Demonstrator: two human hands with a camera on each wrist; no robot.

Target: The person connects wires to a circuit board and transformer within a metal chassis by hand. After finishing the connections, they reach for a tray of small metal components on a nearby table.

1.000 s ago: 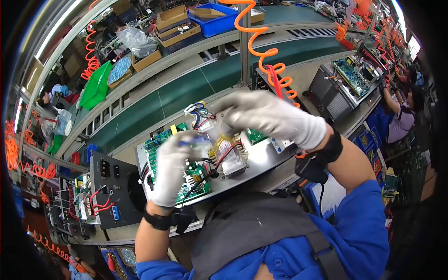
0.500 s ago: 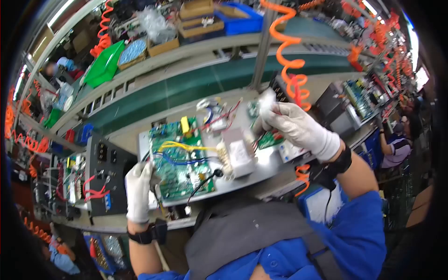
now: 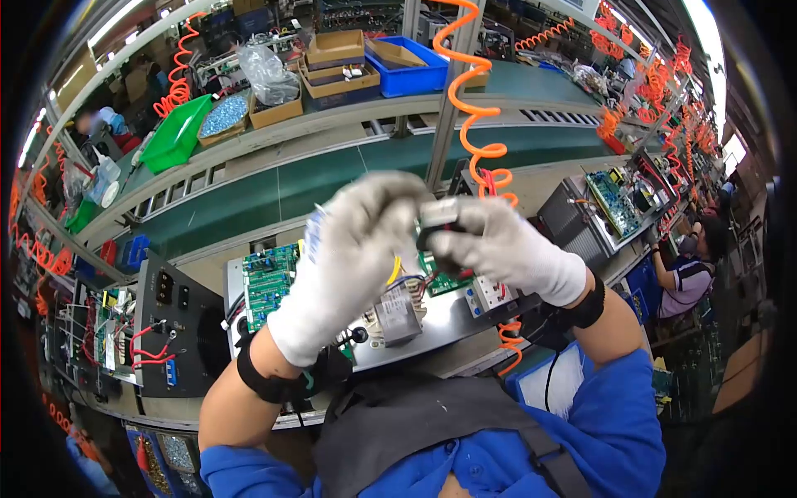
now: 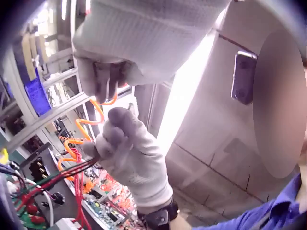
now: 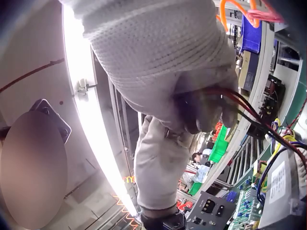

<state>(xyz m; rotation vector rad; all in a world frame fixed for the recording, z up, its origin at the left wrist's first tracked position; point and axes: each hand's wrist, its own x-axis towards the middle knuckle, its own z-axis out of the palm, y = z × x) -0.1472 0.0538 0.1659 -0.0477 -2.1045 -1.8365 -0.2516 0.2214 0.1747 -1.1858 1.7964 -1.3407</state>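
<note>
In the head view my gloved left hand (image 3: pixel 353 241), blurred, is raised over the metal plate (image 3: pixel 440 329), its bent fingertips beside my right hand; whether they grip anything is unclear. My right hand (image 3: pixel 506 253) holds a small dark part (image 3: pixel 437 224) between thumb and fingers. Red and black wires (image 5: pixel 247 106) run out of that grip in the right wrist view. Below the hands, a silver block with a white label (image 3: pixel 396 317) sits on the plate, between a green circuit board (image 3: pixel 267 286) and a smaller board (image 3: pixel 448 278).
A dark panel with red cables (image 3: pixel 170 303) stands at left; another open unit (image 3: pixel 581 220) is at right. Behind runs a green conveyor (image 3: pixel 290 187), with a green bin (image 3: pixel 176 137) and blue bin (image 3: pixel 415 76) beyond. An orange coiled hose (image 3: pixel 473 124) hangs near my right hand.
My left hand has risen from the plate's left side to meet my right hand, which has moved slightly left. The blue and yellow wires, earlier spread over the green board, are now largely hidden there.
</note>
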